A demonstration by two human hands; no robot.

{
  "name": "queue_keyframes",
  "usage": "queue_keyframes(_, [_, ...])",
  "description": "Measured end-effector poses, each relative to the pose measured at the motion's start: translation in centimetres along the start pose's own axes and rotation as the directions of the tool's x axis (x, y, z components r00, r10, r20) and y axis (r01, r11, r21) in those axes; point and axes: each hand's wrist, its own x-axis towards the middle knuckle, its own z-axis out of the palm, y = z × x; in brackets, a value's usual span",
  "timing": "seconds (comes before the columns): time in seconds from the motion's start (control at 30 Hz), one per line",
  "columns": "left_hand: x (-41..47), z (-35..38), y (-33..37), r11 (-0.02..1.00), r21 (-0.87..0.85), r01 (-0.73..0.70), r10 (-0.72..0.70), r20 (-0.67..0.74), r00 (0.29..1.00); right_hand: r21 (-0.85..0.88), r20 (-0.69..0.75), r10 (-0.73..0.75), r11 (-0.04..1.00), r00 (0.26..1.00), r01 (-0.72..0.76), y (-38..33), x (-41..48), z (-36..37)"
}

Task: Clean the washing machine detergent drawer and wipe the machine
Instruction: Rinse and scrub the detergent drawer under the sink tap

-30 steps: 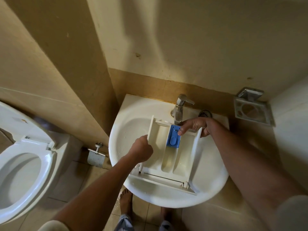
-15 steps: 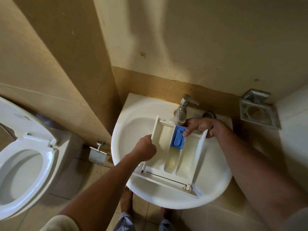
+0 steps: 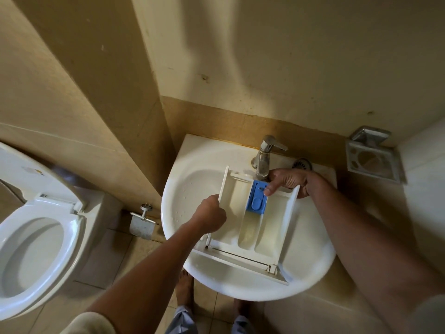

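Observation:
A white detergent drawer [image 3: 272, 227] lies over the white sink basin [image 3: 183, 189], its front panel toward me. A blue insert [image 3: 257, 201] sits in its middle compartment near the back. My left hand [image 3: 210, 216] grips the drawer's left wall. My right hand [image 3: 287, 183] holds the drawer's back right corner, with the thumb resting on the top of the blue insert. A little yellowish water stands in the middle compartment.
A chrome tap [image 3: 265, 157] stands just behind the drawer. A metal soap holder [image 3: 372, 162] hangs on the wall at right. A toilet [image 3: 33, 249] with raised lid stands at left, a paper holder [image 3: 142, 222] between it and the sink. My bare feet are below the basin.
My right thumb has slid a little onto the blue insert. The drawer and my left hand have hardly moved; the camera shifted slightly.

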Motion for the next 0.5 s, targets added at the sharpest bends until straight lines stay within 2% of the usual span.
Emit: queue_keyframes(0.5, [0.16, 0.16, -0.24, 1.0, -0.017, 0.012, -0.012, 0.0, 1.0, 0.046, -0.022, -0.017, 0.999, 1.0, 0.018, 0.15, 0.04, 0.01])
